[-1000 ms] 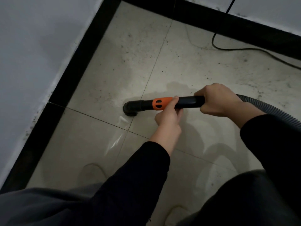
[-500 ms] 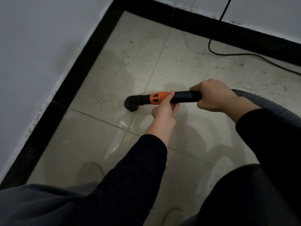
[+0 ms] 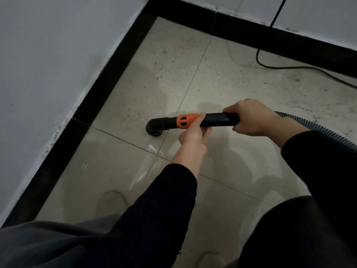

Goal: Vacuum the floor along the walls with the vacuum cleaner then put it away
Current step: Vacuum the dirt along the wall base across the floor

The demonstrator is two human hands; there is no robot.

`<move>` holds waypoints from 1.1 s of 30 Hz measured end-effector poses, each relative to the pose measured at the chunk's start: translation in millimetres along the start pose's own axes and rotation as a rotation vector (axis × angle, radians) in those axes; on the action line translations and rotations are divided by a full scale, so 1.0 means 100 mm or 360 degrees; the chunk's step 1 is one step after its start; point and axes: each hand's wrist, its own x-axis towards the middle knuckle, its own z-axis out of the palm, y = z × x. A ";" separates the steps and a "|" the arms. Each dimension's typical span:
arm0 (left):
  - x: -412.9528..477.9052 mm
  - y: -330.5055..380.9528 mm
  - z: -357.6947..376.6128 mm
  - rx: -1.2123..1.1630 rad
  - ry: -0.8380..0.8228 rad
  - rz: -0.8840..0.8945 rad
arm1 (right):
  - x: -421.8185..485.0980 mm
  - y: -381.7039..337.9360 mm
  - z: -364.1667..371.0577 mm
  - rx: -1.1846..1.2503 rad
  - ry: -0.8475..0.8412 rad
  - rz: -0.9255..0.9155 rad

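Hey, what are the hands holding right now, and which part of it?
Both hold the vacuum wand. The left hand grips it at the orange collar behind the nozzle; the right hand grips its rear end, where the hose joins.

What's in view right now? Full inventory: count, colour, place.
black plastic vacuum wand with orange collar: 1, black and orange, held low, roughly level
black elbow nozzle: 1, black, on a tile, apart from the skirting
grey ribbed hose: 1, grey, runs right from the wand
thin black power cord: 1, black, down the far wall, across the floor
beige floor tiles: several, beige, dark specks on the far ones
black skirting: 2 runs, black, foot of both walls
white walls: 2, white, meeting at the corner
left hand: 1, grips the wand at the collar
right hand: 1, grips the wand's rear end
black sleeves: 2, black, both arms
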 end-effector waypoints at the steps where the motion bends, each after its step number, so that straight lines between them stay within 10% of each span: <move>1: 0.00 -0.01 -0.01 -0.0003 0.0005 -0.0001 | 0.00 -0.01 0.00 -0.0003 -0.0006 -0.0009; 33: 0.03 0.13 -0.26 -0.0178 0.0147 -0.0041 | 0.22 -0.25 0.03 -0.0006 -0.0130 -0.0150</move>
